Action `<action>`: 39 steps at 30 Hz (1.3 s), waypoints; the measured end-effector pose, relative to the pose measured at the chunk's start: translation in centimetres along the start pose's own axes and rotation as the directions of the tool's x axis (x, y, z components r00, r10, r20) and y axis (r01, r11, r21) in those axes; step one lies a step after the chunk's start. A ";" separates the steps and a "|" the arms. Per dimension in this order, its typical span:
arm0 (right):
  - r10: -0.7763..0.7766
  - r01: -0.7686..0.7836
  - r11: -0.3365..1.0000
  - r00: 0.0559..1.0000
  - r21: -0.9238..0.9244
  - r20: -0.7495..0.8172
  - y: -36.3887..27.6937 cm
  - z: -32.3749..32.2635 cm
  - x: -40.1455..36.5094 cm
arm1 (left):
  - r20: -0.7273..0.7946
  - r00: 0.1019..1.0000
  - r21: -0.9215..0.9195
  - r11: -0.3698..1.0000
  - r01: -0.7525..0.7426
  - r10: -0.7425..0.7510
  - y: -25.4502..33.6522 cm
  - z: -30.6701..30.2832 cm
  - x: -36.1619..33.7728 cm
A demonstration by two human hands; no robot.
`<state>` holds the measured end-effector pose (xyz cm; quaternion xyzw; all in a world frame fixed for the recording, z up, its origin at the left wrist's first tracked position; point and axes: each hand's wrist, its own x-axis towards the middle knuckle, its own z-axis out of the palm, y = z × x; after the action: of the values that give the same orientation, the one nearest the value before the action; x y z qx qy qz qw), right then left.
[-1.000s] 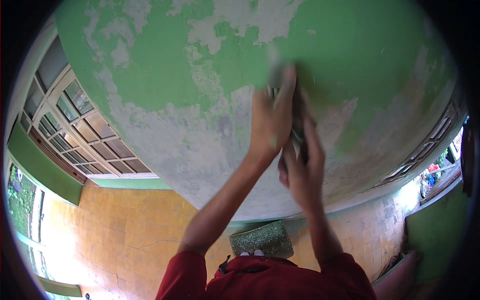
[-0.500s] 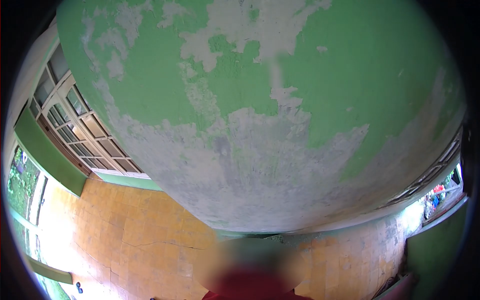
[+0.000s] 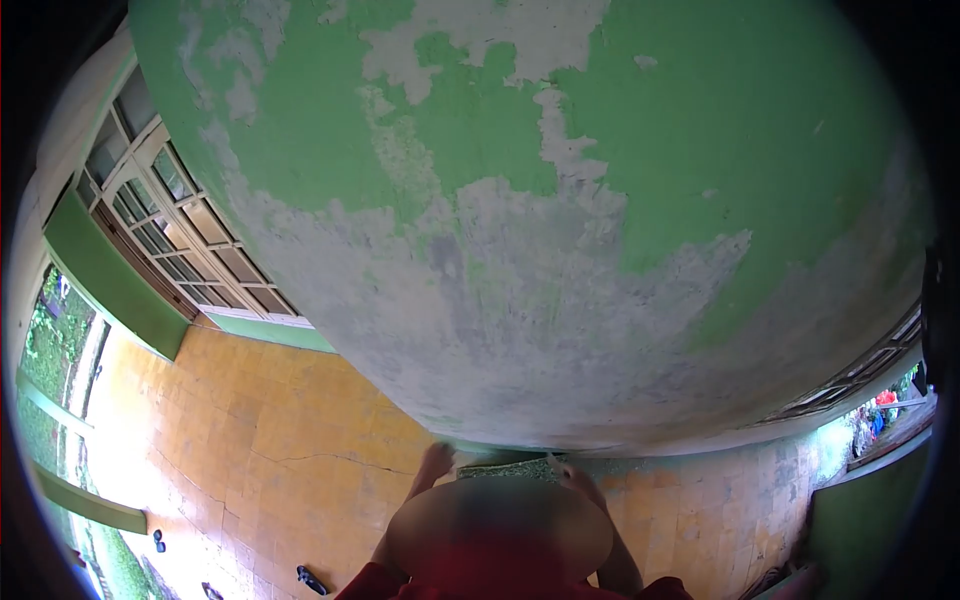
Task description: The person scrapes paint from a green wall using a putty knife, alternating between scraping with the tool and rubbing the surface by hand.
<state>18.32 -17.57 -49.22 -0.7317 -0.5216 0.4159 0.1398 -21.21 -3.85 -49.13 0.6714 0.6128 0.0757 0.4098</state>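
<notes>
A large wall (image 3: 560, 320) fills the view, its green paint peeled away in wide grey patches. At its foot lies a dark strip covered with pale speckles (image 3: 515, 468); what it is made of cannot be made out. My left hand (image 3: 436, 461) is low, just left of this strip, its fingers too small to read. To the right of the strip, my right hand (image 3: 577, 478) is closed on a small, thin, pale tool (image 3: 556, 463) pointing toward the wall. A blurred oval hides the space between my forearms.
Orange floor tiles (image 3: 290, 400) with a long crack spread to the left. Beyond them stand glazed double doors (image 3: 185, 230) and a low green wall (image 3: 115, 270). Dark footwear (image 3: 312, 580) lies on the floor at lower left. A window frame (image 3: 850, 375) is at right.
Both my hands and red sleeves have come into view at the bottom, near the wall's foot. The wall has shifted slightly upward in view, and more footwear shows.
</notes>
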 end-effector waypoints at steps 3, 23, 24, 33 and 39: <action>-0.342 0.338 0.938 0.938 0.081 0.050 -18.8 -11.6 -5.1 | 0.118 0.983 -0.394 0.915 -0.085 0.142 18.7 -8.4 -3.7; -0.396 0.749 0.346 0.663 0.565 -0.636 -46.0 -24.3 -19.7 | -0.395 0.621 -0.751 0.152 -0.643 0.677 51.8 -25.4 -13.3; -0.384 0.742 0.357 0.671 0.568 -0.635 -45.9 -24.1 -19.7 | -0.379 0.661 -0.749 0.205 -0.630 0.648 51.4 -25.0 -13.4; -0.335 0.706 0.386 0.707 0.594 -0.623 -46.0 -24.5 -20.4 | -0.377 0.691 -0.795 0.168 -0.583 0.616 52.2 -24.8 -14.0; -0.354 0.740 0.377 0.671 0.557 -0.652 -48.0 -26.0 -21.6 | -0.397 0.682 -0.786 0.156 -0.598 0.614 53.5 -26.6 -14.9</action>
<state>4.55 -10.58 7.40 -0.4367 -0.4537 0.3552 0.6909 -0.13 -0.23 8.55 0.5448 0.1562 0.5302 0.6306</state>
